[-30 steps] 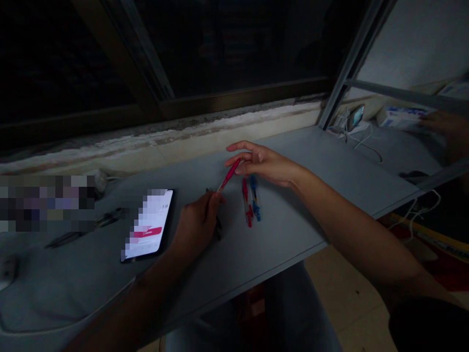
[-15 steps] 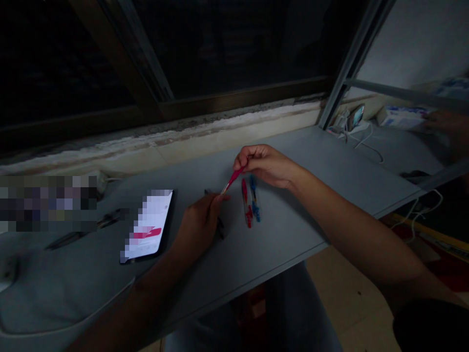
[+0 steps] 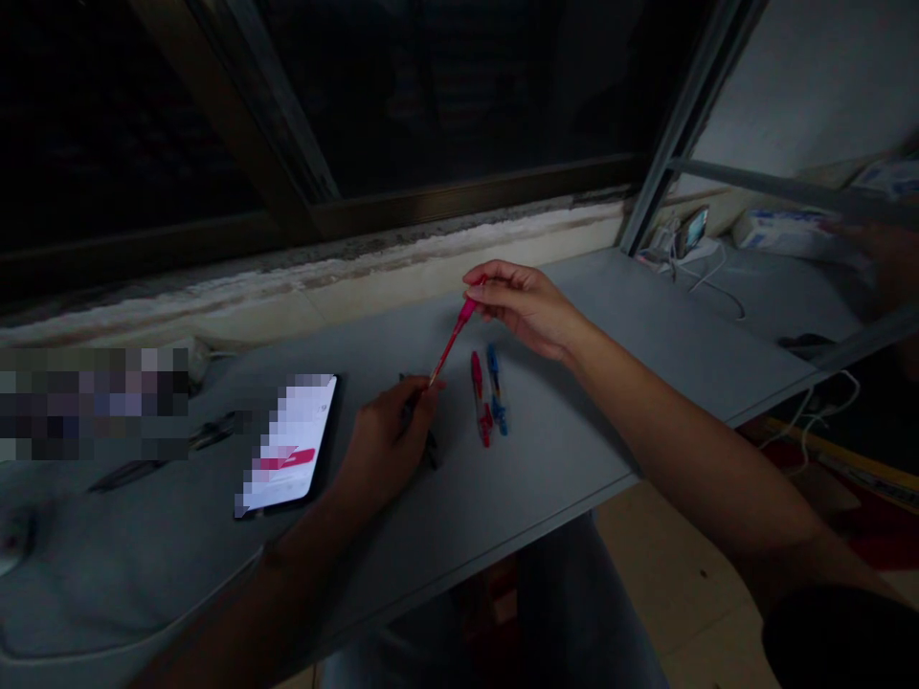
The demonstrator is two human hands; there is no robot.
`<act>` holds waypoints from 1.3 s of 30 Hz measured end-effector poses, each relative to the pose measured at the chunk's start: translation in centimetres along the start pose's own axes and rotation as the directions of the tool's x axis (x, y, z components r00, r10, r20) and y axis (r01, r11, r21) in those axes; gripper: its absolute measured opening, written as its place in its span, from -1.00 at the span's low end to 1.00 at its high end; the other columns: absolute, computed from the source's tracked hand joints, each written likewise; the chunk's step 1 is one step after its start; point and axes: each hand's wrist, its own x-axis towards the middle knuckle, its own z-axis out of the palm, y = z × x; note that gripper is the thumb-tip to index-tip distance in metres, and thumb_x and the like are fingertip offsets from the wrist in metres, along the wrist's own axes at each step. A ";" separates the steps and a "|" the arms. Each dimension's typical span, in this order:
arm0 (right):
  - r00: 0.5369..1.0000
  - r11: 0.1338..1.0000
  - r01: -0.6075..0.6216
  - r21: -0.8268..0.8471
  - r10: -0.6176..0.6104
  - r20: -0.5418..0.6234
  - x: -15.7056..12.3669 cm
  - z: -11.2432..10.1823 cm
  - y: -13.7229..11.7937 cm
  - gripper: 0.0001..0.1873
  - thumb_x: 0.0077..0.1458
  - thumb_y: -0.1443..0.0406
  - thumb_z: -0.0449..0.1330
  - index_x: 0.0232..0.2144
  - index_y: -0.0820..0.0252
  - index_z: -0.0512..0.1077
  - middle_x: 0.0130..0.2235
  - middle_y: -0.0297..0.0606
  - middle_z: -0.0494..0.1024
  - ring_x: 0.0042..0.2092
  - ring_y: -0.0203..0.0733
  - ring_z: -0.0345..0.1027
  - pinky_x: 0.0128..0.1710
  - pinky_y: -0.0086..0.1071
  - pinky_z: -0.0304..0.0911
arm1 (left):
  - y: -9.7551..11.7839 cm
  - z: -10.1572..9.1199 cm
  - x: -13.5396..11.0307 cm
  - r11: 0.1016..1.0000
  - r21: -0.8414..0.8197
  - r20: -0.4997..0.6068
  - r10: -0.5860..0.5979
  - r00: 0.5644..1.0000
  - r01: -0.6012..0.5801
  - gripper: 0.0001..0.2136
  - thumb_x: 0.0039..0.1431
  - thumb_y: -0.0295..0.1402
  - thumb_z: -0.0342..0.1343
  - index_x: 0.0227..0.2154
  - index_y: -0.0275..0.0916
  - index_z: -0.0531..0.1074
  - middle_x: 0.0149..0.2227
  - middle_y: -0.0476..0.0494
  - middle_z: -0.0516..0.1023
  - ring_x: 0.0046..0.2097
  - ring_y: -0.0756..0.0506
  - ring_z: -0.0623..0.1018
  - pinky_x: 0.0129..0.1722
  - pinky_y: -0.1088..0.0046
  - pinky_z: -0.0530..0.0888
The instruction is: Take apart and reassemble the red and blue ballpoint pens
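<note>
My right hand [image 3: 513, 301] is closed in a pinch on a pinkish-red pen barrel piece [image 3: 468, 308]. Out of its lower end runs a thin red pen refill [image 3: 446, 354], slanting down to the left. The fingertips of my left hand [image 3: 394, 421] are closed on the refill's lower end. Beneath my hands, a red pen [image 3: 480, 397] and a blue pen [image 3: 497, 390] lie side by side on the grey desk [image 3: 560, 445]. Dark slim items [image 3: 431, 452], partly hidden behind my left hand, cannot be made out clearly.
A lit phone [image 3: 298, 450] lies left of my left hand, with dark-framed glasses or a cable [image 3: 129, 471] beyond it. At right, a metal post [image 3: 650, 182] stands before another phone [image 3: 695, 230] with white cables. Another person's hand [image 3: 883, 249] is near a box [image 3: 782, 233].
My right hand has risen slightly with the barrel piece, away from my left hand. More of the red refill shows between them. The pens on the desk stay put.
</note>
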 end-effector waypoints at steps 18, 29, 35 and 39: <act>0.981 0.987 0.003 -0.162 0.028 0.190 -0.3 0.2 0.6 -0.73 -0.08 0.29 0.51 -0.30 0.25 0.60 -0.33 -0.30 0.64 -0.33 -0.35 0.48 -0.25 -0.46 0.39 | 0.3 0.0 -0.2 0.999 -0.042 -0.002 0.026 1.000 -0.026 -0.65 0.45 -0.15 -0.08 -0.09 -0.26 0.53 -0.50 0.03 0.43 -0.50 -0.02 0.46 -0.47 0.46 0.35; 0.993 0.989 0.107 -0.100 -0.101 0.061 -0.3 -0.6 -1.3 -0.65 -0.07 0.29 0.51 -0.20 0.21 0.57 -0.22 -0.26 0.68 -0.27 -0.31 0.50 -0.29 -0.46 0.41 | 0.2 -0.1 -0.1 0.997 -0.082 -0.022 0.008 1.000 -0.010 -0.70 0.45 -0.19 -0.04 -0.15 -0.25 0.54 -0.51 0.03 0.43 -0.51 0.00 0.44 -0.52 0.49 0.32; 0.992 0.985 0.114 -0.128 -0.105 0.077 -0.2 -0.8 -0.8 -0.70 -0.02 0.30 0.47 -0.20 0.20 0.56 -0.22 -0.28 0.69 -0.33 -0.36 0.45 -0.36 -0.49 0.33 | 0.3 -0.1 -0.2 0.995 -0.102 -0.021 0.019 1.000 -0.021 -0.70 0.43 -0.18 -0.02 -0.20 -0.26 0.54 -0.52 0.03 0.41 -0.50 0.01 0.43 -0.51 0.49 0.32; 0.986 0.989 0.050 -0.139 -0.027 0.167 -0.4 -0.1 -0.3 -0.69 -0.05 0.32 0.47 -0.21 0.21 0.55 -0.21 -0.27 0.70 -0.28 -0.34 0.51 -0.29 -0.48 0.38 | 0.3 -0.2 -0.2 0.995 -0.096 -0.031 0.016 0.999 -0.018 -0.69 0.44 -0.18 -0.04 -0.17 -0.24 0.54 -0.52 0.03 0.41 -0.49 -0.01 0.44 -0.49 0.48 0.33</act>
